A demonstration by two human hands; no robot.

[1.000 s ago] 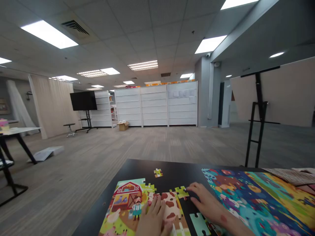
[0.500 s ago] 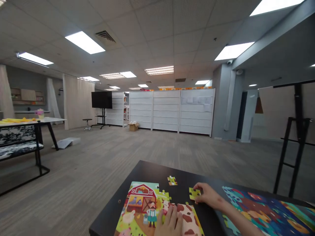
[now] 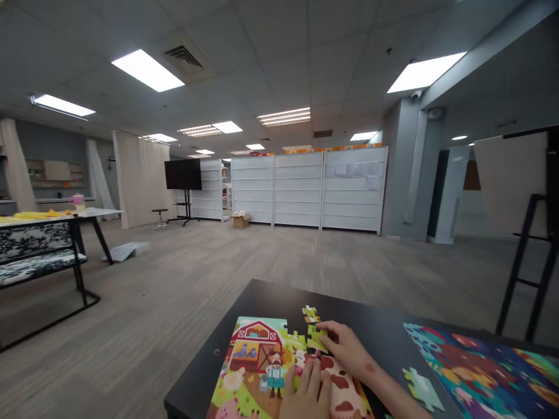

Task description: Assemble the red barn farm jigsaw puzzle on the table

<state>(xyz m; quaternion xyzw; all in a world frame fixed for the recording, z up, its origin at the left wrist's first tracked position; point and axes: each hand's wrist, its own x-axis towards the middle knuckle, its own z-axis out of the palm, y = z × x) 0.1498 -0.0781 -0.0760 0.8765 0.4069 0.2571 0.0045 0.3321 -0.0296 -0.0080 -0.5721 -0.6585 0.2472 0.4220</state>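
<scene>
A farm jigsaw puzzle (image 3: 248,366) with a red barn, a farmer and a spotted cow lies partly assembled on the black table (image 3: 271,294). My left hand (image 3: 308,390) rests flat on it, over the cow, fingers stretched out. My right hand (image 3: 343,346) pinches a green puzzle piece (image 3: 317,338) at the puzzle's upper right edge, beside the joined green pieces. Whether that piece is interlocked, I cannot tell. Just beyond it a loose green and white puzzle piece (image 3: 311,315) lies on the table.
A colourful blue and brown picture puzzle (image 3: 489,366) lies at the right, with a pale green loose piece (image 3: 423,389) beside it. A black easel (image 3: 528,279) stands behind on the right. A patterned bench (image 3: 39,256) and a white table (image 3: 100,212) are at the left.
My right hand has moved left with the green puzzle piece, from the open tabletop to the puzzle's edge. My left hand stays on the puzzle. The view has shifted slightly.
</scene>
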